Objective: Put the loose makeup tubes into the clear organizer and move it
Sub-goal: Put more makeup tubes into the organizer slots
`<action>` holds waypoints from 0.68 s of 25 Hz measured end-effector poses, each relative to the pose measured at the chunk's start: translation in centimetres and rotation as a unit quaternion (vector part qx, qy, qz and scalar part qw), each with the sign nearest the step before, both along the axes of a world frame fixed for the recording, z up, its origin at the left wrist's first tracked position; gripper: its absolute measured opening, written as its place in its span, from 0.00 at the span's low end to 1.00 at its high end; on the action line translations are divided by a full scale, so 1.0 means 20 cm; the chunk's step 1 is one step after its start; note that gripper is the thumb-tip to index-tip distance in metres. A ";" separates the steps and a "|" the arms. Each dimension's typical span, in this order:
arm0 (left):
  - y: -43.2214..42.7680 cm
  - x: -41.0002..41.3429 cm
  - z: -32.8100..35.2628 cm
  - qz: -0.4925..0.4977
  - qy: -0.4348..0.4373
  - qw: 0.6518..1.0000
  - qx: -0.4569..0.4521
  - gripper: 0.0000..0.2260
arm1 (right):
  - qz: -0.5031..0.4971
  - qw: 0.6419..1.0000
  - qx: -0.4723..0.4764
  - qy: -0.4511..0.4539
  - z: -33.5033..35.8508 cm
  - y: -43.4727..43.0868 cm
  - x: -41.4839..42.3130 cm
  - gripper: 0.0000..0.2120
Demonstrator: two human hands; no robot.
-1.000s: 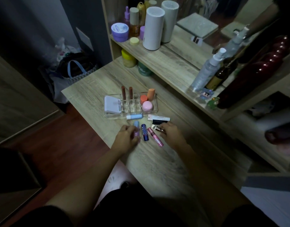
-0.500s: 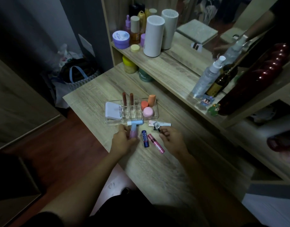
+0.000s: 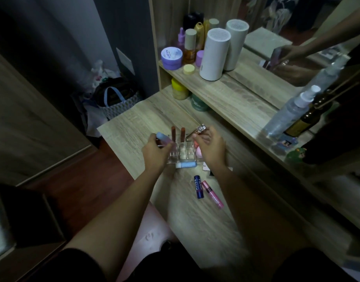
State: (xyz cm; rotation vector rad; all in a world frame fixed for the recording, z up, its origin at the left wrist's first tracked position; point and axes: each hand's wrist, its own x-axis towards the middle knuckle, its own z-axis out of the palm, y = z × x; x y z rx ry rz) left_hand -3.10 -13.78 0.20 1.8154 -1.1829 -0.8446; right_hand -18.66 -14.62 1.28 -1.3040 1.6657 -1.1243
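While both hands hover over the clear plastic organizer [image 3: 182,154], each has a tube pinched in its fingers: the left hand [image 3: 156,152] grips a pale blue-and-pink tube [image 3: 164,138] tilted toward the slots, and the right hand [image 3: 210,147] holds a slim tube with a silvery faceted cap [image 3: 197,131] above the tray's back edge. Neither looks seated yet. Between the hands, two brown-capped tubes [image 3: 177,135] stand upright in the compartments, and a pink round thing [image 3: 199,153] peeks out beside the right palm. Just in front of the organizer lies a light blue tube with a white cap [image 3: 185,165], touching or nearly touching its wall. Nearer the person, on the wooden tabletop [image 3: 195,220], a dark blue Nivea stick [image 3: 198,186] and a pink glossy tube [image 3: 212,193] lie side by side. I'd judge loading is barely underway, and the move itself hasn't begun.
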 end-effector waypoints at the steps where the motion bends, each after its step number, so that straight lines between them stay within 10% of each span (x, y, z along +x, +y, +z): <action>1: -0.01 0.00 -0.01 -0.002 -0.005 1.000 0.002 0.12 | 0.009 1.000 0.006 0.001 -0.03 -0.01 0.01 0.11; 17: -0.04 -0.09 0.02 -0.028 -0.143 0.989 0.021 0.09 | 0.065 0.992 0.054 0.089 -0.20 -0.16 0.01 0.13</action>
